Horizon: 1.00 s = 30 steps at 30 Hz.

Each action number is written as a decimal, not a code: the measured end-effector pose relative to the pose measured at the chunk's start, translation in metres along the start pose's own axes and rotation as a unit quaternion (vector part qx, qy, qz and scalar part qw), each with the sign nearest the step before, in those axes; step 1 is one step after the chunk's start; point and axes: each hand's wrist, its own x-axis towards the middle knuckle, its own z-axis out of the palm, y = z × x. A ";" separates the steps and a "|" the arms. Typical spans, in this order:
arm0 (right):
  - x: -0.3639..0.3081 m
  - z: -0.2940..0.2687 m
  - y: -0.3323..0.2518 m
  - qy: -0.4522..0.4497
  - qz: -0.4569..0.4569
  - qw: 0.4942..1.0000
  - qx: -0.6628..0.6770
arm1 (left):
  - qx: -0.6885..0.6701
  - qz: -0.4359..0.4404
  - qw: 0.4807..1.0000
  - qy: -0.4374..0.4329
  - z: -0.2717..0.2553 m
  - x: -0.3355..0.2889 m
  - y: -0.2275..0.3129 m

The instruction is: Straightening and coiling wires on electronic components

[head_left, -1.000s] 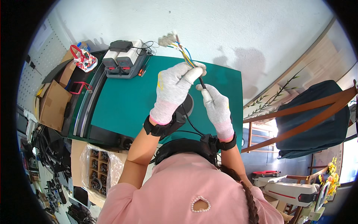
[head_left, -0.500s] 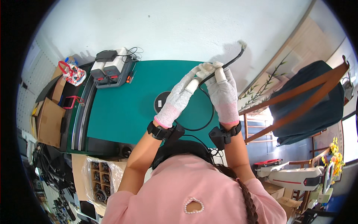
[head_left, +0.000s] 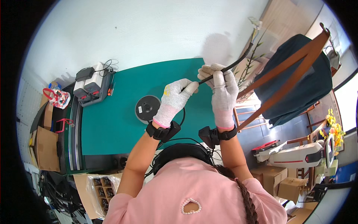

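A black cable (head_left: 238, 61) runs slantwise between my two gloved hands above the green table. Its free end rises to the upper right, where thin wires and a pale tip show, too small to make out exactly. My left hand (head_left: 175, 98) pinches the cable between thumb and fingers at its lower part. Farther up, my right hand (head_left: 223, 87) grips the cable with the thumb across it. From my left hand the cable drops in a loop, partly hidden behind the wrist. A round black disc-shaped device (head_left: 148, 108) with a small white label lies beside my left hand.
On the green table top (head_left: 119, 130), a grey and white twin-unit device (head_left: 93, 84) stands at the far left. A box of dark parts in compartments (head_left: 102, 192) sits at the lower left. To the right hangs a dark cloth bag (head_left: 294, 86) with brown straps.
My hands have drawn apart along the cable, the left one shifting left and down. The cable's free end has swung right and up. The whole view has shifted somewhat.
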 end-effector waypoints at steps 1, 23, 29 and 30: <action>0.000 -0.007 -0.005 0.005 0.015 1.000 0.017 | -0.001 0.003 1.000 -0.006 0.006 0.002 0.002; 0.009 -0.168 -0.092 0.185 -0.171 0.967 -0.024 | -0.085 -0.017 0.996 -0.011 0.136 0.020 -0.023; 0.005 -0.222 -0.067 0.158 -0.079 0.981 0.078 | 0.008 -0.011 1.000 0.003 0.125 -0.001 -0.015; 0.005 -0.235 -0.065 0.151 -0.065 0.981 0.107 | -0.018 0.032 0.999 0.027 0.126 -0.003 -0.011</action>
